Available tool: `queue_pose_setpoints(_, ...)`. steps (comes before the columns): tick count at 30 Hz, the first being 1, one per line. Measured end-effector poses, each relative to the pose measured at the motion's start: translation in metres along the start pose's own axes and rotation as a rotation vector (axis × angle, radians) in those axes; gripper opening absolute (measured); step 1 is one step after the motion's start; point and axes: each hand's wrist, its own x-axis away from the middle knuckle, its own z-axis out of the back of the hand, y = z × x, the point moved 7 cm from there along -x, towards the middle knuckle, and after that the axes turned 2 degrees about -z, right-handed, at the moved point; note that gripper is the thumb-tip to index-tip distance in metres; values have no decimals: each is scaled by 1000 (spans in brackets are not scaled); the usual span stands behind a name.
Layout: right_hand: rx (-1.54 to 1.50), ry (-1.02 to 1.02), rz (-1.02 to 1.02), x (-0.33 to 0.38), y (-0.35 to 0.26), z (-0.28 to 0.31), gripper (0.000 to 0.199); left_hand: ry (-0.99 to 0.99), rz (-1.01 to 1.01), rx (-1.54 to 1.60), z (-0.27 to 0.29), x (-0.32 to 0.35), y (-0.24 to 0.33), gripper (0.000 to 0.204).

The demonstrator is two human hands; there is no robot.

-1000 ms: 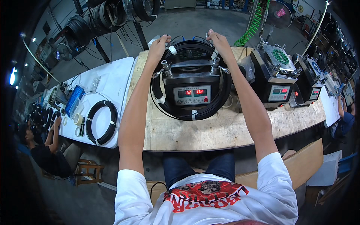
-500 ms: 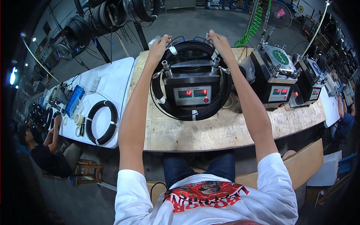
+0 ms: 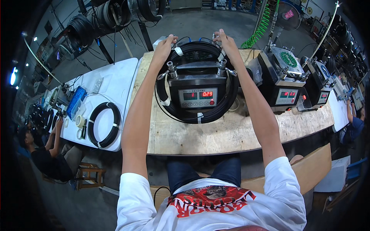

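Left hand and right hand curl fingers behind the machine, holding what I can't tell, and the coil around it could snag a near post if lifted crookedly.

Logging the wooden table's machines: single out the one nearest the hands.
The leftmost machine, between the forearms, ringed by black cable; the other two stand further right.

Arms stretched forward, apart | left hand curled | right hand partly curled | grips hard to tell
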Motion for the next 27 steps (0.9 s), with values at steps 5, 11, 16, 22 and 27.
queue_pose_setpoints(5, -15, -5, 11, -2, 0, 0, 70, -18, -38, 29, 0, -2, 0, 57)
queue_pose_setpoints(11, 35, 12, 8, 1, -2, 2, 72, 18, -20, 44, -1, 0, 1, 57)
queue_pose_setpoints(16, 16, -6, 3, -1, -2, -1, 72, 65, -80, 18, 5, -3, -3, 61)
queue_pose_setpoints(22, -47, -3, 12, -1, 3, 1, 70, 29, -59, -42, 0, 2, 7, 59)
queue_pose_setpoints(27, -46, -6, 3, 0, 2, 0, 70, 2, -53, -5, 0, 6, 10, 57)
